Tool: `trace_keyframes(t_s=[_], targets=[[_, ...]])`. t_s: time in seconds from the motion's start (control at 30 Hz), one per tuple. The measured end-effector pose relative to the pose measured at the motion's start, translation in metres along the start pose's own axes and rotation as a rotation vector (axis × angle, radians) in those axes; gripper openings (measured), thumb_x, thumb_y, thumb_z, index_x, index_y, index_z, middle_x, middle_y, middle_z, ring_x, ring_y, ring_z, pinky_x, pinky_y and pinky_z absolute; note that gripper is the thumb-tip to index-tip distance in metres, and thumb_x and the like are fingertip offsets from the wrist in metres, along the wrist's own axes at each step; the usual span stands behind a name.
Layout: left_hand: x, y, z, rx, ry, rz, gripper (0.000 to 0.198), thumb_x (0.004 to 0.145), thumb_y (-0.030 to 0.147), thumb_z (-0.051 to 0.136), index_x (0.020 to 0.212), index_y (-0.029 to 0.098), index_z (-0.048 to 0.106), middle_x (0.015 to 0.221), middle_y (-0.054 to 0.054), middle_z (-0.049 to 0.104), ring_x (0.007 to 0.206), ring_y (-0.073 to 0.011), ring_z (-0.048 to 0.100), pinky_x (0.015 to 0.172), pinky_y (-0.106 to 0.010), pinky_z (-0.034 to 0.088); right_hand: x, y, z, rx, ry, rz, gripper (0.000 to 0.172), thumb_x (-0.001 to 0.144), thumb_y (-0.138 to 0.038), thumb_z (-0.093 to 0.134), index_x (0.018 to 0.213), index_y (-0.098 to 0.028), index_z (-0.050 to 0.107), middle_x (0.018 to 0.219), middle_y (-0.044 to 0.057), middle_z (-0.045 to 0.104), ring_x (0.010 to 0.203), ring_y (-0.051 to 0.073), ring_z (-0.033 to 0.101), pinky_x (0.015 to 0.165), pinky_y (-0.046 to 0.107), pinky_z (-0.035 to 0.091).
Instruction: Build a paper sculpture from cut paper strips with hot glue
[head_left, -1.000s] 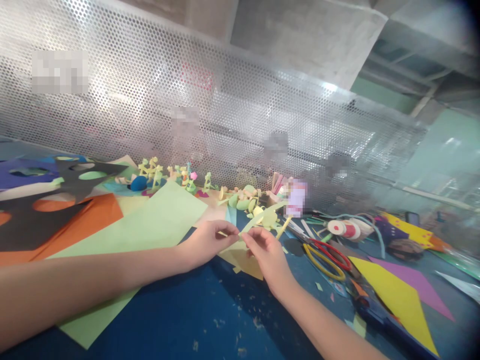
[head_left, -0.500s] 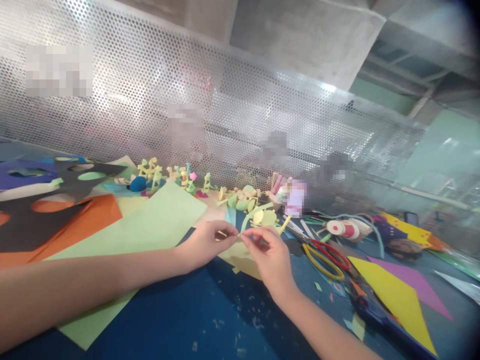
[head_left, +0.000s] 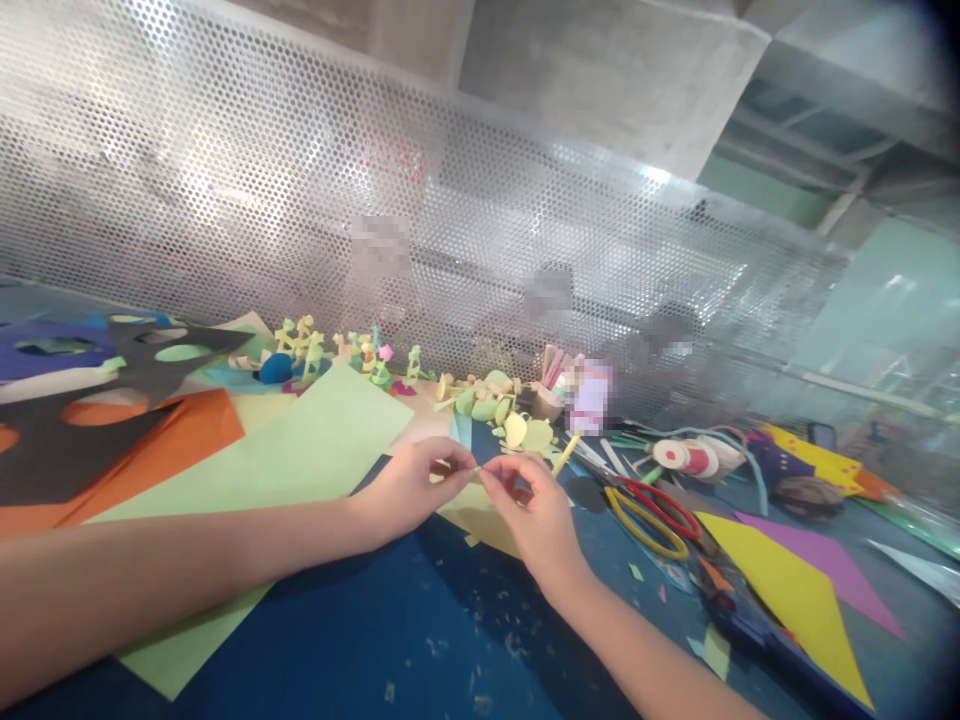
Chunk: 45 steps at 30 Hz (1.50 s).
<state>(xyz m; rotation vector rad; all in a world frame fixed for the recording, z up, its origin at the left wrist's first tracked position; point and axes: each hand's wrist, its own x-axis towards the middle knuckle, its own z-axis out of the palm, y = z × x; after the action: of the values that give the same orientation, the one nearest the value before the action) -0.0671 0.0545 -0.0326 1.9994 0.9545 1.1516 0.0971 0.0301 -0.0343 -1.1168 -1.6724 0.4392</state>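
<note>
My left hand (head_left: 409, 487) and my right hand (head_left: 541, 515) meet fingertip to fingertip above the middle of the table, both in a pinch. Between the tips a tiny bit of a light green paper strip (head_left: 477, 470) shows; the rest of it is hidden. Under my left wrist lies a large light green sheet (head_left: 300, 450). Pale yellow paper (head_left: 480, 515) is below my fingers. Just beyond my right hand are several round green and yellow paper pieces (head_left: 517, 430), and a yellow strip (head_left: 568, 452) stands out behind it.
Red and yellow-handled scissors (head_left: 652, 525) and a dark blue-handled tool (head_left: 757, 630) lie right, near yellow paper (head_left: 795, 600). A red and white spool (head_left: 686, 457) is behind them. Small paper figures (head_left: 304, 345) line the back before a perforated metal screen (head_left: 450, 240). Black cut-out paper (head_left: 67, 430) lies left.
The light green strip arched up above my fingertips half a second ago; now that arc is gone from sight. My hands have stayed almost in the same place, still pinched.
</note>
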Motion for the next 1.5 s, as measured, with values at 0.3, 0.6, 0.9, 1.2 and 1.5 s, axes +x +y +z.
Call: trace_keyframes(t_s=[0.3, 0.6, 0.9, 1.2, 1.5], targets=[[0.0002, -0.0005, -0.0001, 0.028, 0.017, 0.019, 0.014, 0.079, 0.028, 0.051, 0.082, 0.019, 0.061, 0.085, -0.002, 0.063, 0.082, -0.0154, 0.059, 0.079, -0.027, 0.047, -0.0004, 0.0015, 0.0010, 0.008, -0.017, -0.001, 0.017, 0.078, -0.036, 0.057, 0.082, -0.021, 0.064, 0.075, 0.002, 0.049, 0.071, 0.016, 0.052, 0.059, 0.025, 0.046], [0.0025, -0.0028, -0.0023, -0.051, 0.007, -0.108, 0.020, 0.076, 0.036, 0.056, 0.081, 0.019, 0.063, 0.083, -0.002, 0.066, 0.078, -0.0164, 0.061, 0.074, -0.027, 0.047, 0.0007, 0.0012, 0.0011, 0.085, -0.040, 0.097, 0.020, 0.075, -0.038, 0.059, 0.076, -0.019, 0.062, 0.073, 0.002, 0.053, 0.068, 0.016, 0.052, 0.056, 0.024, 0.043], [0.0045, -0.0068, -0.0019, -0.189, -0.042, -0.189, 0.028, 0.072, 0.045, 0.059, 0.082, 0.019, 0.069, 0.084, -0.002, 0.068, 0.082, -0.0179, 0.060, 0.075, -0.026, 0.044, 0.0026, 0.0005, 0.0003, 0.302, -0.116, 0.244, 0.020, 0.076, -0.039, 0.057, 0.082, -0.019, 0.058, 0.078, 0.000, 0.058, 0.068, 0.014, 0.054, 0.066, 0.025, 0.047], [0.0040, -0.0059, -0.0036, -0.304, -0.085, -0.267, 0.030, 0.070, 0.045, 0.062, 0.081, 0.017, 0.067, 0.075, -0.001, 0.065, 0.067, -0.0132, 0.053, 0.062, -0.023, 0.038, 0.0043, 0.0010, 0.0014, 0.367, -0.125, 0.224, 0.019, 0.075, -0.035, 0.061, 0.081, -0.018, 0.055, 0.065, -0.003, 0.053, 0.063, 0.012, 0.052, 0.064, 0.025, 0.043], [0.0045, -0.0081, -0.0042, -0.301, -0.045, -0.302, 0.031, 0.072, 0.047, 0.059, 0.077, 0.017, 0.065, 0.067, 0.001, 0.055, 0.061, -0.0115, 0.045, 0.059, -0.022, 0.035, 0.0007, 0.0014, 0.0025, 0.317, -0.168, 0.105, 0.011, 0.078, -0.027, 0.057, 0.086, -0.021, 0.059, 0.084, 0.001, 0.059, 0.081, 0.015, 0.057, 0.072, 0.026, 0.049]])
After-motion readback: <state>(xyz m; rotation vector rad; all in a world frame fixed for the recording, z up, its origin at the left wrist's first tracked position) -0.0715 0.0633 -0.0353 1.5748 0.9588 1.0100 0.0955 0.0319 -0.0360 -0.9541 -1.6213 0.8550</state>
